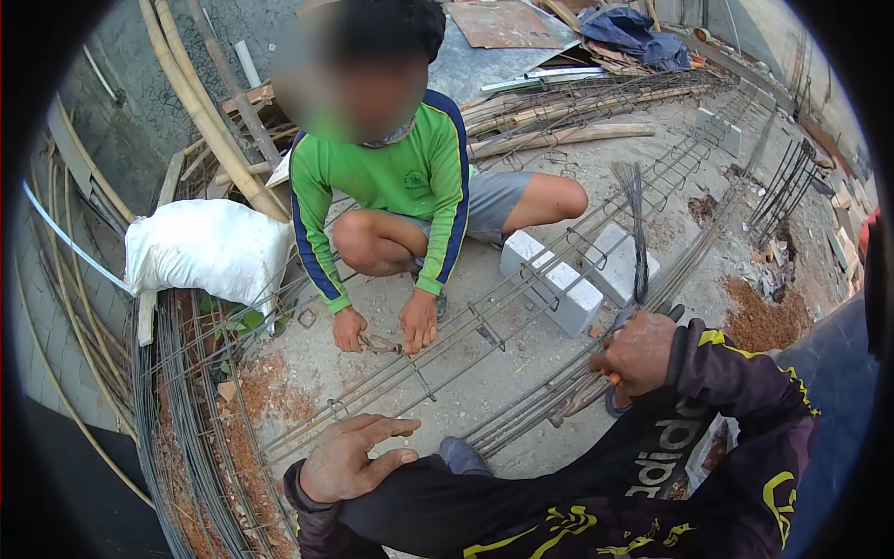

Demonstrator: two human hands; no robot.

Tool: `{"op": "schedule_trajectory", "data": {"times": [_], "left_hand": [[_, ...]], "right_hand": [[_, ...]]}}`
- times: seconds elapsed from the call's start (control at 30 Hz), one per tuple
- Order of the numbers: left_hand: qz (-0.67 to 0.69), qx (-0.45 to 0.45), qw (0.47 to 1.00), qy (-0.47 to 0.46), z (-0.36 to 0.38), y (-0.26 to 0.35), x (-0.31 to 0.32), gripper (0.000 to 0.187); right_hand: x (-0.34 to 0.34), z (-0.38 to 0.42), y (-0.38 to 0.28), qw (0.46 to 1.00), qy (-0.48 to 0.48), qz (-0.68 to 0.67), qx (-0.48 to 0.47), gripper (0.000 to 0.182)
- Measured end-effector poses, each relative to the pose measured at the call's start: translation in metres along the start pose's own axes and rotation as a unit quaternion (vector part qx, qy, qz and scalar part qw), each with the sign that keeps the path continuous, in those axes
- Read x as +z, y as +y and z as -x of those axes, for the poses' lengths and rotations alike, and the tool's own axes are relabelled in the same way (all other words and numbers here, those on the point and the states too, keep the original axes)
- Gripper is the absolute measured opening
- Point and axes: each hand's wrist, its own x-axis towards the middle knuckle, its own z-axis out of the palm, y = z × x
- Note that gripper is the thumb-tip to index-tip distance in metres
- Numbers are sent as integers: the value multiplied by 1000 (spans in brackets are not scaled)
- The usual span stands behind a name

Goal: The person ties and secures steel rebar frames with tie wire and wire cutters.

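My left hand (358, 458) rests over my left knee, its fingers apart and nothing in them. In my right hand (641, 352) is a pair of pincers (579, 399) with an orange grip; the metal end points down and left over a bundle of thin steel rods. Between me and a crouching co-worker lies a long rebar cage (475, 310), bars with wire stirrups, partly over two white blocks (557, 284). Both the co-worker's hands (419, 321) are at the cage, with a metal hand tool (380, 345) between them.
A bundle of thin tie wire (639, 233) lies across the cage. At left are a white sack (207, 247), long rods (172, 419) and bamboo poles (200, 102). Upright bars (780, 191) and reddish soil (768, 317) are at right.
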Motion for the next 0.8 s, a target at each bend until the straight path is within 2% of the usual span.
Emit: {"op": "schedule_trajectory", "data": {"times": [0.13,0.2,0.27,0.43,0.67,0.8], "left_hand": [[8,1,1000,-11,-2,2,1,34],[25,21,999,-9,-6,5,4,32],[26,3,999,-29,-7,7,3,31],[39,39,996,-70,-12,7,2,31],[60,62,993,-75,0,-10,1,38],[59,6,996,-72,11,-16,2,42]], "right_hand": [[16,0,9,1000,-8,18,9,31],[15,9,5,1000,18,9,19,27],[12,18,1,999,20,5,33,24],[-14,21,6,999,-17,34,32,22],[-11,-49,46,996,-74,52,-12,28],[15,-90,48,993,-81,-2,-83,32]]}}
